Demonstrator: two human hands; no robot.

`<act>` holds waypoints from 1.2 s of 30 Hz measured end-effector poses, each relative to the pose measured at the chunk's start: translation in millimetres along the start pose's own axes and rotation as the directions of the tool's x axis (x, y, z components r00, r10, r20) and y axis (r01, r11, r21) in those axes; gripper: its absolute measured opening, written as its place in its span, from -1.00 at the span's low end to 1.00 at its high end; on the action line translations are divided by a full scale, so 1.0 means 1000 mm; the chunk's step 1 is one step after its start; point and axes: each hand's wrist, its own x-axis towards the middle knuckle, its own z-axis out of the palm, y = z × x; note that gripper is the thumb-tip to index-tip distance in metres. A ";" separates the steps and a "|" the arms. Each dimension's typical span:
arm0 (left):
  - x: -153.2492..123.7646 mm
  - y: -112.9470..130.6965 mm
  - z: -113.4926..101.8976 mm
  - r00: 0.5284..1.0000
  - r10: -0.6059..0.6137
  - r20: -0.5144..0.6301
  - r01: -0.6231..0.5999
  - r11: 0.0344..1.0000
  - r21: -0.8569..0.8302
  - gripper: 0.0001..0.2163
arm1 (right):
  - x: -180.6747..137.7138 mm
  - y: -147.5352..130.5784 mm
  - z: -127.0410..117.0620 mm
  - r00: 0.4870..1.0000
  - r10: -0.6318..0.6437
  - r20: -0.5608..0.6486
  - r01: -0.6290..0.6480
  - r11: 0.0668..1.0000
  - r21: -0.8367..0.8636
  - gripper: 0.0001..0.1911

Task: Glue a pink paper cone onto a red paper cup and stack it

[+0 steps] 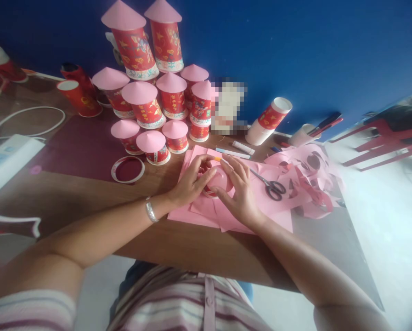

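My left hand (192,183) and my right hand (239,193) curve around a small pink paper cone (222,177) from both sides. Under it a bit of a red and white paper cup (211,193) shows; most of it is hidden by my fingers. A small orange-yellow piece (217,159) shows between my fingertips at the far side; I cannot make out what it is. Beneath my hands lie sheets of pink paper (206,216). Black-handled scissors (274,189) rest on the paper, right of my right hand.
Several red paper cups with pink cone roofs (140,93) stand at the back left. Nearer is a white ring (127,169). Pink scraps (309,184) pile up at right, by a pen cup (304,134). A stacked cup tower (269,120) leans near the blue wall. A power strip (13,161) lies left.
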 end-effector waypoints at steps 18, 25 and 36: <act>0.003 -0.005 -0.008 0.999 -0.038 -0.015 0.036 0.992 -0.122 -0.49 | -0.004 0.012 -0.018 0.996 0.068 -0.066 -0.060 0.991 0.120 -0.41; 0.007 -0.013 -0.016 0.976 0.035 0.217 0.006 0.982 -0.188 -0.27 | 0.004 0.019 -0.018 0.999 -0.017 0.048 0.011 0.993 0.120 -0.29; 0.007 -0.004 -0.020 0.927 -0.028 0.373 -0.062 0.972 0.225 -0.02 | 0.009 0.013 -0.015 0.997 -0.037 0.072 0.023 0.982 0.186 -0.41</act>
